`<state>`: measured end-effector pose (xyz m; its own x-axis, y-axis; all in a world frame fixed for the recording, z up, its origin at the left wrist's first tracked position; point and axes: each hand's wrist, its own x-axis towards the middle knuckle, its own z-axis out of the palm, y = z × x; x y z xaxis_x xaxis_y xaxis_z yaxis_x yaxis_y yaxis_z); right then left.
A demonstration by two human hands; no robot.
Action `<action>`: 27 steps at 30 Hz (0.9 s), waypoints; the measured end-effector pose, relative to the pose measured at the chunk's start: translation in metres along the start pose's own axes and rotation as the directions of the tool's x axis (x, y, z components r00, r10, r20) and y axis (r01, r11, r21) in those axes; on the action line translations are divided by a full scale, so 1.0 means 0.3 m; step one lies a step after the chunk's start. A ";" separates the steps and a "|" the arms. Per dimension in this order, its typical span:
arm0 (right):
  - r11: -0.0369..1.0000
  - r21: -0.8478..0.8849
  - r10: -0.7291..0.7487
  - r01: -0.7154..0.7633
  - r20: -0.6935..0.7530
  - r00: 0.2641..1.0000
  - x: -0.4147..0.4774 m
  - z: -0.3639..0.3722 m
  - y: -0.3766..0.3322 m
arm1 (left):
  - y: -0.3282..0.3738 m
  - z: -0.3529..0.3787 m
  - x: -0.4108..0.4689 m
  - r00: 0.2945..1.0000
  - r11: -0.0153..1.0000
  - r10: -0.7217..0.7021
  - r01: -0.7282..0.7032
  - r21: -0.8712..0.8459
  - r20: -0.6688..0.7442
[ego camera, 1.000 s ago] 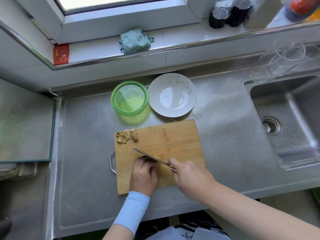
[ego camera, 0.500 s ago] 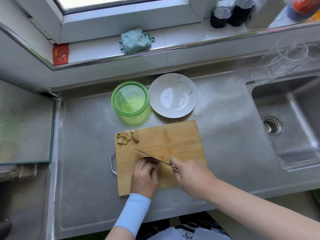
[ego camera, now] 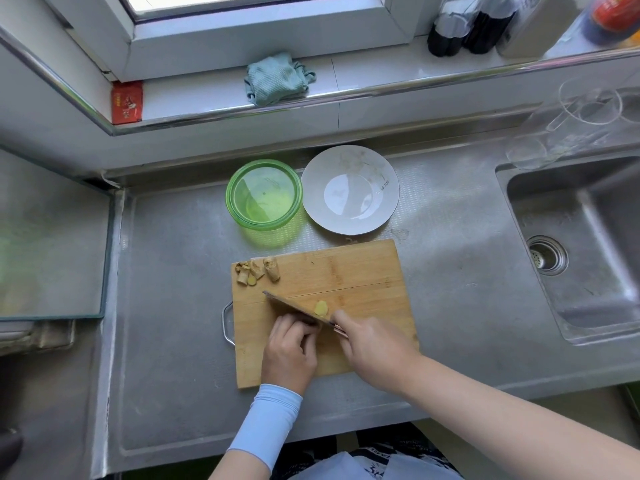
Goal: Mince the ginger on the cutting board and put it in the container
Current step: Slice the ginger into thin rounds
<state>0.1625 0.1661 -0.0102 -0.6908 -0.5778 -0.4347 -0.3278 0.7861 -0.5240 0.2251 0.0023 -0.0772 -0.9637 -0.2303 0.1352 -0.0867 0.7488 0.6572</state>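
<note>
Knife tilted, ginger slice uncovered, just beyond hands

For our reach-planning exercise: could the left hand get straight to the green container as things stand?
Probably not straight. The left hand is curled on the cutting board just behind the knife, whose blade slants across the line to the green container; it would have to go round.
</note>
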 end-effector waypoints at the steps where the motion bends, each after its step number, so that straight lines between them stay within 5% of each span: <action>1: 1.000 0.010 0.002 -0.002 -0.013 1.000 -0.018 0.001 0.004 | 0.000 0.001 0.000 1.000 1.000 -0.003 0.003 0.002 -0.005; 27: 0.998 -0.061 0.028 -0.026 0.027 0.999 -0.092 -0.028 0.040 | -0.004 0.003 -0.002 1.000 1.000 -0.015 0.015 0.011 -0.007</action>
<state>0.1721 0.1932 0.0017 -0.6818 -0.5615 -0.4690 -0.3480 0.8128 -0.4671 0.2257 0.0022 -0.0788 -0.9605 -0.2459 0.1305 -0.1040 0.7518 0.6511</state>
